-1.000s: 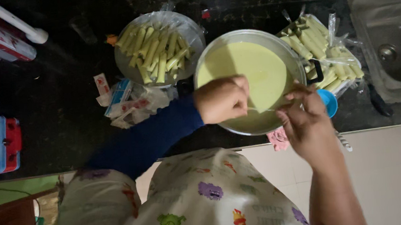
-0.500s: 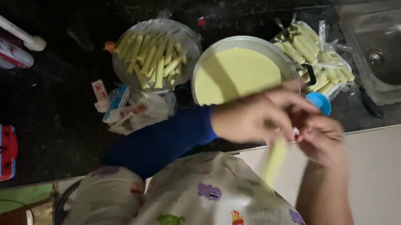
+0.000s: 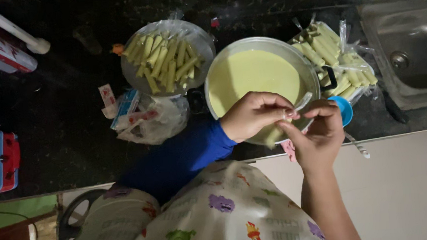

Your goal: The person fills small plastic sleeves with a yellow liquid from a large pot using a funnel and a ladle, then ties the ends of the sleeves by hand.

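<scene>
A dark, speckled stone counter [image 3: 64, 140] runs across the view, with a pale cabinet front [image 3: 408, 181] below its near edge and a steel sink [image 3: 409, 56] set into it at the far right; the room is dim.

Nearest, above a lap in cartoon-print cloth, the 2 hands meet over the near rim of a metal pan [image 3: 258, 44] full of pale yellow-green liquid. The left hand [image 3: 253, 114], on a blue-sleeved arm, is closed, its fingertips pinched on the neck of a thin clear plastic tube bag [image 3: 286, 120]. The right hand [image 3: 319, 132] is closed too, thumb and fingers gripping the same bag just beside the left (its clear open end sticks up between them, its filled yellow part hangs below, over the pan's edge).

Left of the pan lies a heap of crumpled wrappers [image 3: 143, 117]. Farther back, a round tray [image 3: 169, 55] holds filled yellow sticks, and a second pile of them [image 3: 337, 58] sits right of the pan, beside the sink.
</scene>
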